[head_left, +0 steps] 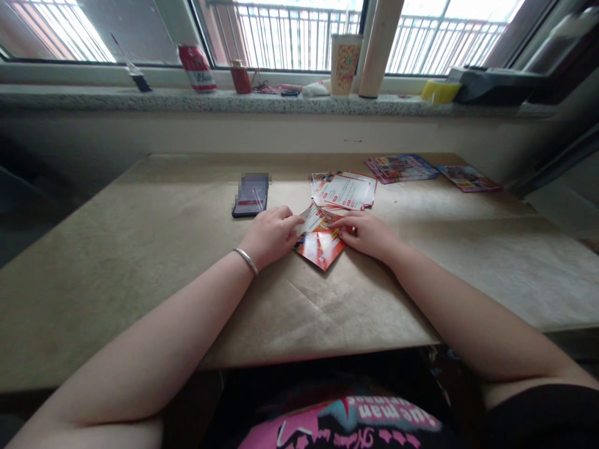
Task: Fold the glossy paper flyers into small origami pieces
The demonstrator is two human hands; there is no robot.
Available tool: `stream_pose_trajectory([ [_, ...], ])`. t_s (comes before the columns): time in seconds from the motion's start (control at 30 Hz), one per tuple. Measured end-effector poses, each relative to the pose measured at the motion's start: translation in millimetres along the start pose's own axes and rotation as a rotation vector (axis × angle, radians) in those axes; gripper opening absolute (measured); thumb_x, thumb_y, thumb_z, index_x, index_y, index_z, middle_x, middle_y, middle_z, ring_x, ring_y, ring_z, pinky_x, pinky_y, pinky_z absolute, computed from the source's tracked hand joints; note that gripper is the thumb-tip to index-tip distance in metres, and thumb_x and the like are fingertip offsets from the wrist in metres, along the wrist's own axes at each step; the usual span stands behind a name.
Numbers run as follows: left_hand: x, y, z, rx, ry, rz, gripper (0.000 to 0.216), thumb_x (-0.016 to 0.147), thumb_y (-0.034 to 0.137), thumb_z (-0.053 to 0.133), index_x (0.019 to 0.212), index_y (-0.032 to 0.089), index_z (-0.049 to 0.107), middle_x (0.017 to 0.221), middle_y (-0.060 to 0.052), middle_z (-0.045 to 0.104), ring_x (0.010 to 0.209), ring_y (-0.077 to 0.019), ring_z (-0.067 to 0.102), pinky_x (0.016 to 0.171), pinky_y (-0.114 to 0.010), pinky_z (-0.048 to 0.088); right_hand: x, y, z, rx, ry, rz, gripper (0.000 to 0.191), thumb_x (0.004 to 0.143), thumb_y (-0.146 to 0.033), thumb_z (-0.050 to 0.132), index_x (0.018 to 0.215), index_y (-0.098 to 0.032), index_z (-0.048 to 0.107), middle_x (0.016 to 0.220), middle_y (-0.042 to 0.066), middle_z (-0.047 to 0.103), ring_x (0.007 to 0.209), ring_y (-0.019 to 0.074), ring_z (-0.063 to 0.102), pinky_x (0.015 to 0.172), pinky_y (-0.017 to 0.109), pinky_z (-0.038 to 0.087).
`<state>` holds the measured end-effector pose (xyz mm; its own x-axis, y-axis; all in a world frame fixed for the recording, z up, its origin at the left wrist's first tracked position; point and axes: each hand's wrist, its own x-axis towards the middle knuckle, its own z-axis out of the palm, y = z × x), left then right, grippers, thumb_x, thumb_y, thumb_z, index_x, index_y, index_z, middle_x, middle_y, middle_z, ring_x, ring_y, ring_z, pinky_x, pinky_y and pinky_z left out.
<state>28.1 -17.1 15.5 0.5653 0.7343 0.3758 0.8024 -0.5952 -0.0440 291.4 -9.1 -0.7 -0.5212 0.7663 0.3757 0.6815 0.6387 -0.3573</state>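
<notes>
A red and orange printed leaflet (321,244) lies folded on the brown paper covering the table (140,249). My left hand (270,235), with a silver bangle on the wrist, has its fingers curled and pinches the leaflet's upper left edge. My right hand (367,232) presses and grips the leaflet's right side with closed fingers. Just beyond the hands lies a small pile of white and red leaflets (345,189). A dark phone (251,195) rests flat to the left of that pile, close to my left hand.
More colourful leaflets (400,167) and another one (468,178) lie at the table's far right. The stone windowsill (93,100) holds a red can (197,67), a small red jar (241,78), a patterned cup (345,62), a yellow sponge (440,90) and a dark device (496,84).
</notes>
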Motion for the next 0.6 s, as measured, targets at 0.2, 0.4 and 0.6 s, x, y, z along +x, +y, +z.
stream_pose_trajectory([
  [0.2, -1, -1, 3, 0.003, -0.018, -0.107, 0.029, 0.085, 0.032, 0.057, 0.108, 0.023, 0.072, 0.109, -0.009, 0.063, 0.093, -0.0241, 0.058, 0.081, -0.038, 0.046, 0, 7, 3, 0.002, 0.037, 0.033, 0.025, 0.079, -0.023, 0.064, 0.102, -0.021, 0.075, 0.105, 0.008, 0.072, 0.103, 0.0240, 0.064, 0.093, 0.040, 0.052],
  [0.4, -1, 0, 1, 0.031, -0.047, -0.088, 0.027, 0.087, 0.032, 0.056, 0.104, 0.021, 0.073, 0.112, -0.009, 0.066, 0.098, -0.0262, 0.058, 0.085, -0.041, 0.046, -3, 7, 4, -0.089, 0.091, 0.027, 0.023, 0.079, -0.027, 0.067, 0.098, -0.022, 0.077, 0.125, 0.010, 0.064, 0.116, 0.0289, 0.057, 0.104, 0.050, 0.045],
  [0.6, 2, -2, 12, -0.042, -0.012, 0.109, 0.030, 0.094, 0.022, 0.045, 0.109, 0.021, 0.072, 0.116, -0.004, 0.071, 0.111, -0.0240, 0.059, 0.101, -0.042, 0.042, 0, 1, 3, -0.207, 0.063, -0.083, 0.032, 0.080, -0.019, 0.061, 0.109, -0.024, 0.075, 0.134, 0.004, 0.062, 0.132, 0.0303, 0.046, 0.111, 0.052, 0.040],
])
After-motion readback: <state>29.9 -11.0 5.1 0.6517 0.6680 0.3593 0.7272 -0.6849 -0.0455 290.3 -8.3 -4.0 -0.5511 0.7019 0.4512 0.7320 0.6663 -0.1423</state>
